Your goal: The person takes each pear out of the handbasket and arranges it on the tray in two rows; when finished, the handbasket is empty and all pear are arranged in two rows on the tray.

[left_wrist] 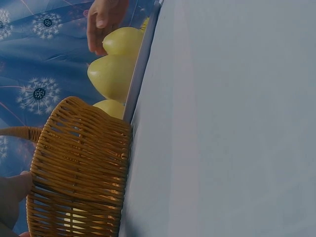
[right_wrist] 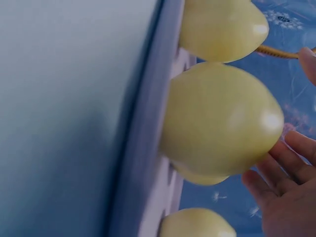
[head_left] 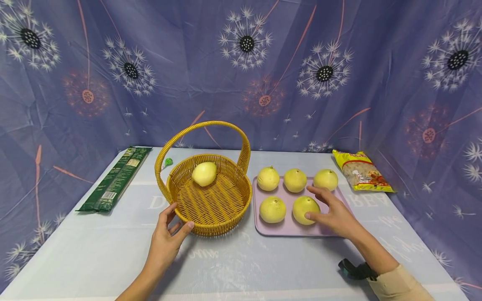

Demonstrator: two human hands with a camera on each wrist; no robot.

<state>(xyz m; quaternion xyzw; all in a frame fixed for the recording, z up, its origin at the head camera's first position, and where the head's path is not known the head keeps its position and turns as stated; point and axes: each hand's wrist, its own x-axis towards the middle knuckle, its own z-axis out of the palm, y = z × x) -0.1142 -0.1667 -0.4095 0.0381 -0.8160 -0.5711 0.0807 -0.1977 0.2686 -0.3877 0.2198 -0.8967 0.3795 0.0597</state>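
A yellow woven basket [head_left: 216,229] with an arched handle stands left of centre, holding one pale yellow pomelo [head_left: 204,174]. At its front left rim, my left hand [head_left: 165,240] grips the basket, thumb and fingers at the edge; the left wrist view shows the thumb against the weave. Several more pomelos lie on a pink tray [head_left: 288,227] to the right. Spread around the front right pomelo [head_left: 304,209] is my right hand [head_left: 337,215]. In the right wrist view its fingers [right_wrist: 279,170] are close beside that fruit; whether they touch it I cannot tell.
A long green packet [head_left: 114,182] lies at the table's left edge. Behind the basket is a small green item [head_left: 168,161], partly hidden. A yellow food bag [head_left: 361,170] lies at the back right. Patterned cloth [head_left: 180,62] hangs behind and beside the white table [head_left: 248,271].
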